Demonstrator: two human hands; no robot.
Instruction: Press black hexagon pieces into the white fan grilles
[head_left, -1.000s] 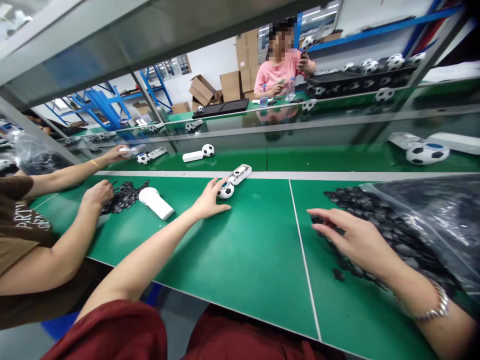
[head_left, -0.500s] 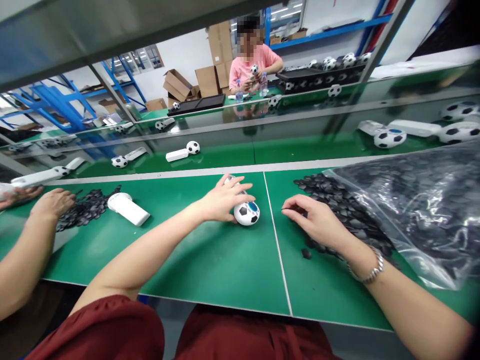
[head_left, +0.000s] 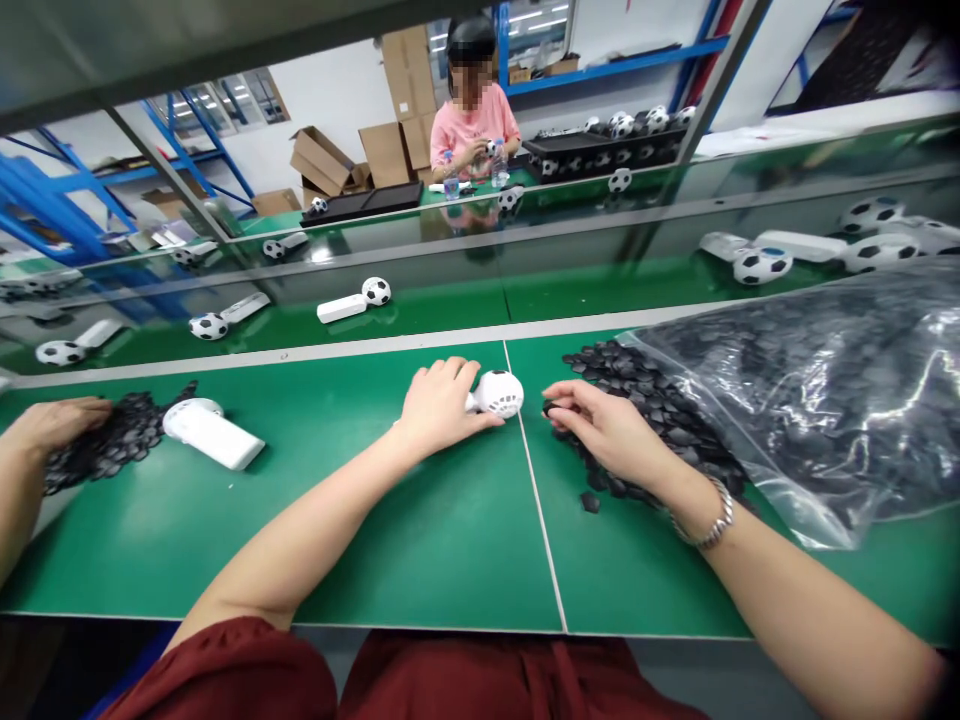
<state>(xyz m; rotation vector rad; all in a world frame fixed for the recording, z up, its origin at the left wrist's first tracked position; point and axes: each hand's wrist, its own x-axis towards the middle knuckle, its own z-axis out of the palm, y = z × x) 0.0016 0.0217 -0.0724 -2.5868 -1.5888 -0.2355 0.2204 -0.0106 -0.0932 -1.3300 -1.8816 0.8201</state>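
My left hand (head_left: 441, 408) is closed around the handle of a white handheld fan with a soccer-ball head. The fan's ball head (head_left: 501, 393), with its slotted vents showing, sticks out to the right past my thumb. Most of the handle is hidden under the palm. Just right of the ball, my right hand (head_left: 600, 425) pinches a small black patch (head_left: 555, 408) between thumb and fingertips. That hand hovers over the left edge of a heap of black patches (head_left: 675, 425), and one loose patch (head_left: 591, 502) lies below it.
A clear plastic bag (head_left: 817, 400) full of black patches lies at right. Another white fan (head_left: 217, 432) rests at left, near a co-worker's hand (head_left: 64, 425) on a second patch heap (head_left: 124, 440). Several fans lie along the green conveyor (head_left: 450, 300). A person (head_left: 474, 125) sits opposite.
The fan in my left hand has turned, showing vents instead of the blue disc. A black patch now shows in my right fingertips. The person opposite has lowered a ball.
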